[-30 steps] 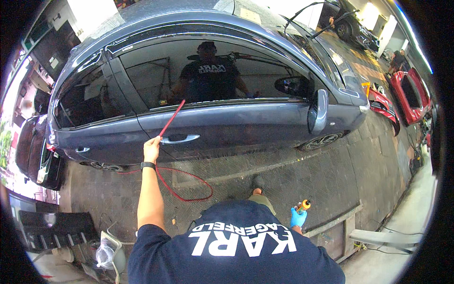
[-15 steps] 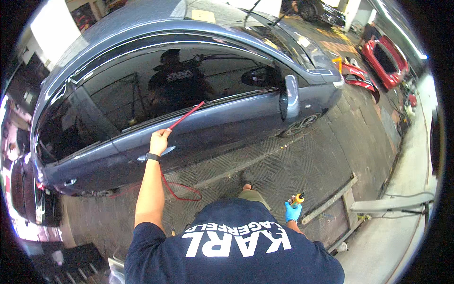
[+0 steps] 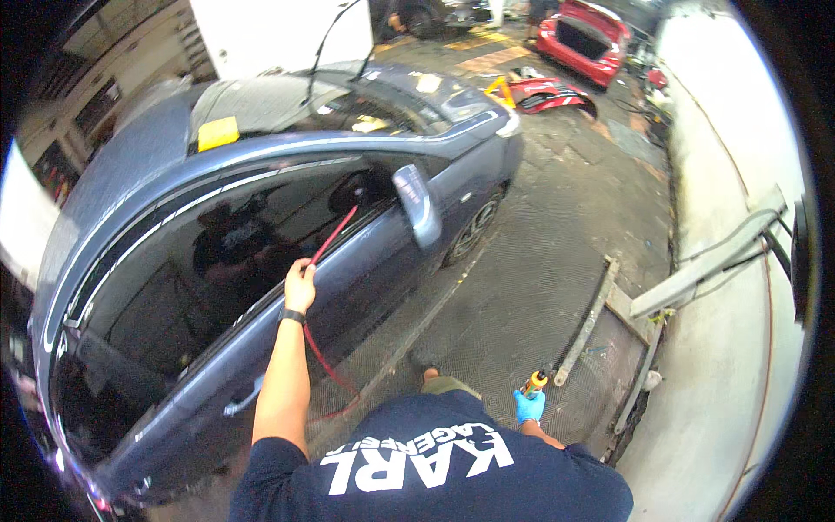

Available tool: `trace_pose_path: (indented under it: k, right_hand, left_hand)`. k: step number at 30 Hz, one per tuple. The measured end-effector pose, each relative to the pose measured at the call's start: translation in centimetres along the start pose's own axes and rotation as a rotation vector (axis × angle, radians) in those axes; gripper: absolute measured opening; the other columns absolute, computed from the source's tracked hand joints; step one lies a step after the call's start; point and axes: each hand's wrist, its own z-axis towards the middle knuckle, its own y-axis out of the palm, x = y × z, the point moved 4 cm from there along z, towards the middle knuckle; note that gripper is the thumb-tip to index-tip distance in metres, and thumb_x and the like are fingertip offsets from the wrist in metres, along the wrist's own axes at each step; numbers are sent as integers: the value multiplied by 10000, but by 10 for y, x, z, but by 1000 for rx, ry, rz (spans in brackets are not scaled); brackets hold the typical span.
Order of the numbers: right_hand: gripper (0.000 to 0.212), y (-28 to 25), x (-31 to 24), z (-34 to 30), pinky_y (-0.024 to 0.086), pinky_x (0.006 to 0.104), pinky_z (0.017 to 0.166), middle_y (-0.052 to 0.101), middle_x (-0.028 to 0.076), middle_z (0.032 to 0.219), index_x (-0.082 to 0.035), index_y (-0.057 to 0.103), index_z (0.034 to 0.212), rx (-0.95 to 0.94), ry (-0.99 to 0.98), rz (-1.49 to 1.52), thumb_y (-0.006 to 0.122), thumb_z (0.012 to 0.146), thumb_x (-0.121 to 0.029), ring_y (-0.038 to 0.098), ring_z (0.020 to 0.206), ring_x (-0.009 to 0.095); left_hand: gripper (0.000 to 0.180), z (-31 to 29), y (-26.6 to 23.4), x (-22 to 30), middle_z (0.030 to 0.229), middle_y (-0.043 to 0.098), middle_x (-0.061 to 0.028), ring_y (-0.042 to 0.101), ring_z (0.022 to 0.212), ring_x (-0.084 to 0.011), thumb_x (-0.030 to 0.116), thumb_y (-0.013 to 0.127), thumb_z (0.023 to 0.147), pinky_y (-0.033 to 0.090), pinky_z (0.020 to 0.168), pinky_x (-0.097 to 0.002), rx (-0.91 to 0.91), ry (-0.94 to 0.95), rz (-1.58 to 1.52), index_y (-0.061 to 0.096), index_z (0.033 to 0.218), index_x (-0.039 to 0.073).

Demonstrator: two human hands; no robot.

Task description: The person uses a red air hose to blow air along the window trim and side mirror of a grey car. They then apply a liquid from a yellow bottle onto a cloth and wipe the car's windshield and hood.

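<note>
My left hand (image 3: 300,285), bare with a dark band at the wrist, is closed on a thin red hose (image 3: 334,235). The hose's end points up and right over the lower edge of the dark side window (image 3: 165,296), behind the mirror; I cannot tell whether it touches. From the hand the hose trails down beside the door towards the floor. A blue glove covers my right hand (image 3: 530,407), wrapped round a yellow-orange bottle (image 3: 534,384) with a black cap, held low away from the car. The dark blue-grey car (image 3: 370,261) stands along my left side.
The side mirror (image 3: 417,209) juts out past the hose. A yellow cloth or sponge (image 3: 217,133) lies on the roof. At right, a metal frame (image 3: 585,322) stands low beside a pale wall (image 3: 731,348). Red body parts (image 3: 552,96) lie farther ahead.
The view has turned right and I am further towards the car's front. My left hand has carried the red hose forward along the window, nearer the mirror. The right hand keeps the bottle.
</note>
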Motion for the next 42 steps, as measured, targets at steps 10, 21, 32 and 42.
trace_pose_path:
  k: [10,21,32,42]
  right_hand:
    - [610,14,-20,-3,541,418,860,691,156,1025,15,608,1109,-58,149,-20,914,672,-281,687,944,292]
    - [616,27,-36,9,530,431,888,667,176,1080,1,623,1171,-87,103,-135,887,698,-292,669,1006,328]
    - [637,8,-47,14,530,464,918,649,200,1144,-33,640,1154,-96,-81,-122,894,684,-379,657,1060,390]
    - [711,-76,-15,-32,534,480,921,658,206,1168,-56,646,1214,-73,53,-343,904,657,-416,664,1082,388]
  left_hand:
    - [265,38,49,-2,1059,722,-95,659,1018,-192,160,665,988,495,958,-331,20,-17,-189,675,1179,-23]
    - [216,-65,34,82,709,517,87,406,542,-12,133,655,1010,302,465,-209,-126,-302,-439,674,1210,53]
    - [224,-85,46,73,765,549,69,449,590,-30,152,663,1012,352,494,-207,-147,-162,-444,684,1210,50]
    - [259,-112,69,75,817,638,20,551,704,-85,150,690,985,460,655,-264,-125,-143,-361,706,1199,6]
